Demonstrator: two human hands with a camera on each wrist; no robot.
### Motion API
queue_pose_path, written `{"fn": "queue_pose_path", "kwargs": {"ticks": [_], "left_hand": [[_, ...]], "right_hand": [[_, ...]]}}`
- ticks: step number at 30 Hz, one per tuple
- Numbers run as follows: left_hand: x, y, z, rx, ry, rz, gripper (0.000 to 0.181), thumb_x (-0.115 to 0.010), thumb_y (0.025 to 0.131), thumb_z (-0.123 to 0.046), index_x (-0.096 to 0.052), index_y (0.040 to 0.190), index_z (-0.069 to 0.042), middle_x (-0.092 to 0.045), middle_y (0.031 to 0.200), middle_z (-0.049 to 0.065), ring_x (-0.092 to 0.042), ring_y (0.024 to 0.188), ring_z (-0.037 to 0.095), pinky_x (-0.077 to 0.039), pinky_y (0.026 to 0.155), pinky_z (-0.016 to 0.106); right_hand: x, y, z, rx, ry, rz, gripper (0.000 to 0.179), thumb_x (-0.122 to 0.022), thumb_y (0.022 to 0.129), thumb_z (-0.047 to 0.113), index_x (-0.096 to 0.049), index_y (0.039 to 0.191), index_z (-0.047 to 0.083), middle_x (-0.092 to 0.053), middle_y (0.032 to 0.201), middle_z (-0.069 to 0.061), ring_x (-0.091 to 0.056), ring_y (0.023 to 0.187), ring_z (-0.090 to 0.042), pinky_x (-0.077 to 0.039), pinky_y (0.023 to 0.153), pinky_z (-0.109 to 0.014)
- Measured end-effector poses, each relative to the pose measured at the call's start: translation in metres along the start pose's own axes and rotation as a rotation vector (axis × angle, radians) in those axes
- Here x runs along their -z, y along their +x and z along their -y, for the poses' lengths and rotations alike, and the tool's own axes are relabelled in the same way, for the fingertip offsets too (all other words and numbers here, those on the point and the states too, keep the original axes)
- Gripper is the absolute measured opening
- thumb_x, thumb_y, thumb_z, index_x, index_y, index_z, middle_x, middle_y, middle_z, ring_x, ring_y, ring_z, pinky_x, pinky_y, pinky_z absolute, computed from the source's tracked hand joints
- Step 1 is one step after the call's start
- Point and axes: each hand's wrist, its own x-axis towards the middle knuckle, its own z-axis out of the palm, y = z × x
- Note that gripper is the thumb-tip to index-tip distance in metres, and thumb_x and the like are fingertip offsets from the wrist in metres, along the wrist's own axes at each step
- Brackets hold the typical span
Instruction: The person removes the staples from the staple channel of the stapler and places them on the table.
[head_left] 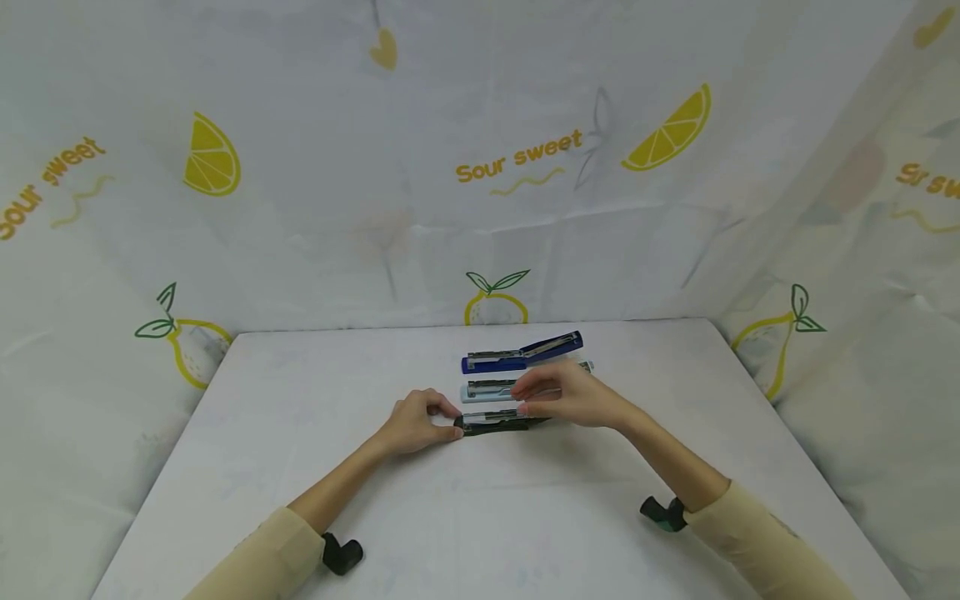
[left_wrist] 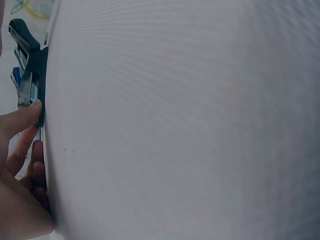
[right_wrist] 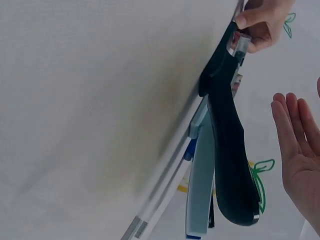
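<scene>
Three staplers lie opened out one behind another: a dark one (head_left: 498,427) nearest, a light blue one (head_left: 480,397) in the middle, a blue one (head_left: 495,365) farthest. My left hand (head_left: 417,423) pinches the left end of the dark stapler between thumb and fingers; its thumb (left_wrist: 31,111) shows at that end in the left wrist view. Above the dark stapler's right part hovers my right hand (head_left: 573,395), covering much of the light blue one in the head view. From the right wrist, its fingers (right_wrist: 295,125) look extended, apart from the dark stapler's raised arm (right_wrist: 227,145).
The staplers are on a white table (head_left: 337,375), toward its back edge. Behind it hangs a white curtain (head_left: 315,167) printed with lemons and lettering. Dark wrist devices (head_left: 342,554) sit at both sleeve cuffs.
</scene>
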Motion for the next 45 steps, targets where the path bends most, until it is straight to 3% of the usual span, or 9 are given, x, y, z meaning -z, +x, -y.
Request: {"fn": "queue_pose_path", "kwargs": {"ticks": [7, 17, 26, 39, 45], "left_hand": [[0.0, 0.0, 0.0, 0.019, -0.006, -0.005, 0.024, -0.094, 0.082, -0.03, -0.083, 0.103, -0.023, -0.078, 0.109, -0.006, -0.064, 0.105, 0.011, -0.051, 0.097, 0.039], [0.0, 0.001, 0.0, 0.002, 0.001, -0.007, 0.024, -0.094, 0.083, -0.03, -0.083, 0.103, -0.022, -0.078, 0.109, -0.006, -0.067, 0.106, 0.012, -0.052, 0.097, 0.041], [0.001, 0.0, 0.001, -0.032, 0.01, -0.008, 0.024, -0.094, 0.084, -0.03, -0.083, 0.103, -0.022, -0.079, 0.108, -0.006, -0.069, 0.108, 0.014, -0.053, 0.098, 0.042], [0.0, 0.001, 0.0, -0.018, 0.003, -0.007, 0.023, -0.094, 0.084, -0.029, -0.083, 0.103, -0.022, -0.079, 0.108, -0.006, -0.068, 0.107, 0.012, -0.053, 0.098, 0.041], [0.001, 0.0, 0.0, -0.02, 0.002, -0.008, 0.024, -0.094, 0.083, -0.029, -0.083, 0.103, -0.022, -0.08, 0.109, -0.006, -0.069, 0.108, 0.013, -0.053, 0.098, 0.042]], "right_hand": [[-0.017, 0.012, -0.01, -0.042, 0.053, 0.049, 0.033, -0.079, 0.099, 0.013, -0.073, 0.126, -0.006, -0.076, 0.126, -0.028, -0.078, 0.114, -0.025, -0.061, 0.098, -0.025], [-0.033, 0.021, -0.018, -0.015, 0.057, 0.077, 0.036, -0.077, 0.1, 0.012, -0.071, 0.127, -0.011, -0.079, 0.12, -0.027, -0.08, 0.109, -0.027, -0.061, 0.094, -0.022], [-0.042, 0.026, -0.023, -0.071, 0.107, 0.112, 0.035, -0.077, 0.1, 0.011, -0.07, 0.127, -0.011, -0.08, 0.114, -0.023, -0.081, 0.101, -0.015, -0.062, 0.089, -0.021], [-0.047, 0.026, -0.023, -0.217, 0.131, 0.103, 0.039, -0.077, 0.1, 0.011, -0.07, 0.131, -0.012, -0.083, 0.11, -0.018, -0.077, 0.094, -0.007, -0.063, 0.084, -0.022], [-0.047, 0.03, -0.02, -0.336, 0.277, 0.116, 0.044, -0.077, 0.1, 0.012, -0.067, 0.135, -0.013, -0.084, 0.112, -0.017, -0.08, 0.098, -0.012, -0.065, 0.091, -0.033]]}}
